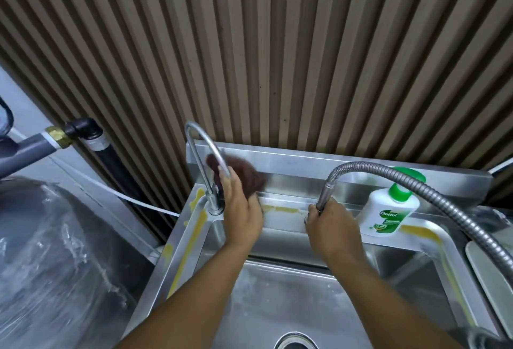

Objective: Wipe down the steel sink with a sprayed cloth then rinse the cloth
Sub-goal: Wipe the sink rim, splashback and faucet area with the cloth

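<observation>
Head view shows the left hand [243, 210] pressing the brown cloth [249, 178] with fairly flat fingers against the backsplash [333, 167] of the steel sink [277, 307]. This is left of the frame's centre, just beside the gooseneck tap [206, 154]. The right hand [331, 226] is curled round the end of the flexible hose [388, 172] at the ledge.

As I judge it, the cloth may snag on the tap's stem. A wide sweep rightward may knock the soap bottle [388, 210], upright on the ledge, into the basin. The hose could also swing back if released.

Yellow streaks [194, 233] along the rim and ledge look unwiped. A grey pipe [33, 149] sits at the left edge, a plastic-wrapped bulk [55, 265] lower left, and a pale tray [491, 271] at the right edge.
</observation>
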Demonstrator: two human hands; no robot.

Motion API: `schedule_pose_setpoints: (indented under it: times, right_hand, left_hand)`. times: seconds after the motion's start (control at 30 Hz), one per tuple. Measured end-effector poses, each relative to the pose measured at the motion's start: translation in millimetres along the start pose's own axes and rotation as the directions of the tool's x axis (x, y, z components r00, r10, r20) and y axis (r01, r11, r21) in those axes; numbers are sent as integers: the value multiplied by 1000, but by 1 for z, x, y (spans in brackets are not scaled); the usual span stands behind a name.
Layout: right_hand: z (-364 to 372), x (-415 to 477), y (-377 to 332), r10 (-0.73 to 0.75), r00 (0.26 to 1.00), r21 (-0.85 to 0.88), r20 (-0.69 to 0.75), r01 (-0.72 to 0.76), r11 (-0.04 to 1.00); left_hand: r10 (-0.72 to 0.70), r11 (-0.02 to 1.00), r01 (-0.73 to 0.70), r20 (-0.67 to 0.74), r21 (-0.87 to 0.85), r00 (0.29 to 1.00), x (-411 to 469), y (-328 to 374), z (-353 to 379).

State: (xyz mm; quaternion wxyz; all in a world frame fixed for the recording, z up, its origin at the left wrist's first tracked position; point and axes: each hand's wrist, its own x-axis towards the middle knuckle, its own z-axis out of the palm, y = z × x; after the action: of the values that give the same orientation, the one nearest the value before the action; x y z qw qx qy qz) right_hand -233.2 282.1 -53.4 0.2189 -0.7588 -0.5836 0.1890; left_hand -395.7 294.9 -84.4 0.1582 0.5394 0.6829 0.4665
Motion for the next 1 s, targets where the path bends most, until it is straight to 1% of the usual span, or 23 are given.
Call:
schedule_pose_setpoints:
  times: [0.03,0.1,0.17,0.2,0.27,0.3,0.33,0.37,0.4,0.43,0.47,0.5,0.6,0.63,0.7,0.77,0.8,0.83,0.87,0.9,0.93,0.97,1.0]
  right_hand:
    - [0,0,0,4,1000,1,0,-4,1000]
    - [0,-1,0,12,1000,2,1,-12,1000]
    - [0,-1,0,17,1000,7,-2,-17,1000]
    - [0,-1,0,21,1000,5,-5,-21,1000]
    - [0,-1,0,20,1000,0,-18,-20,1000]
    - [1,-1,0,19,1000,-1,-25,-19,1000]
    - [0,-2,0,19,999,-3,-25,-19,1000]
    - [1,-2,0,18,1000,-1,-23,-18,1000]
    - [0,-2,-1,16,1000,6,-18,-16,1000]
    - [1,-2,0,14,1000,15,-16,-13,1000]
    - [0,-3,-1,9,1000,17,-13,-9,1000]
    - [0,-3,-1,5,1000,15,-11,-5,1000]
    - [0,-3,-1,4,1000,13,-15,-4,1000]
    - [1,-2,-1,3,1000,12,-17,-3,1000]
    - [2,-2,0,4,1000,15,-16,-3,1000]
    - [3,-2,1,8,1000,25,-18,-7,1000]
    - [3,-2,1,9,1000,28,-20,-8,1000]
    - [4,-2,2,8,1000,29,-22,-8,1000]
    - [4,-3,1,8,1000,28,-24,-7,1000]
    - [4,-3,1,8,1000,27,-30,-7,1000]
    - [4,-3,0,10,999,27,-35,-9,1000]
    - [5,-4,0,11,999,31,-42,-10,999]
    - [5,-3,-1,13,999,34,-51,-11,999]
  left_hand:
    - [-157,984,154,-24,-90,987,3,16,4]
    - [-388,889,372,-9,-266,922,10,45,17]
    - [-567,729,528,49,-435,823,13,71,30]
    - [-626,634,584,105,-507,772,9,81,36]
    - [-708,417,636,206,-649,675,2,90,37]
    - [-737,283,626,253,-727,627,3,88,31]
    - [-738,150,593,309,-791,600,4,83,19]
    - [-724,40,541,348,-840,595,6,74,7]
    - [-701,-10,497,361,-868,615,8,63,-6]
    - [-676,-22,470,359,-882,643,9,53,-19]
    - [-663,6,447,331,-894,672,9,44,-29]
    - [-651,68,427,284,-902,704,8,39,-38]
    - [-633,332,346,65,-878,771,-5,42,-50]
    - [-595,399,337,39,-853,803,-10,41,-50]
    - [-516,533,376,61,-758,854,-18,39,-47]
    - [-411,722,415,138,-554,901,-22,29,-38]
    - [-331,844,380,191,-379,924,-24,22,-32]
    - [-204,955,250,255,-162,945,-27,12,-27]
    - [-56,998,51,322,24,945,-30,-1,-20]
    - [85,972,-166,405,169,911,-32,-15,-11]
    - [187,899,-346,480,268,857,-32,-24,-4]
    - [223,839,-444,547,314,807,-32,-26,2]
    - [242,802,-507,604,317,760,-33,-22,6]
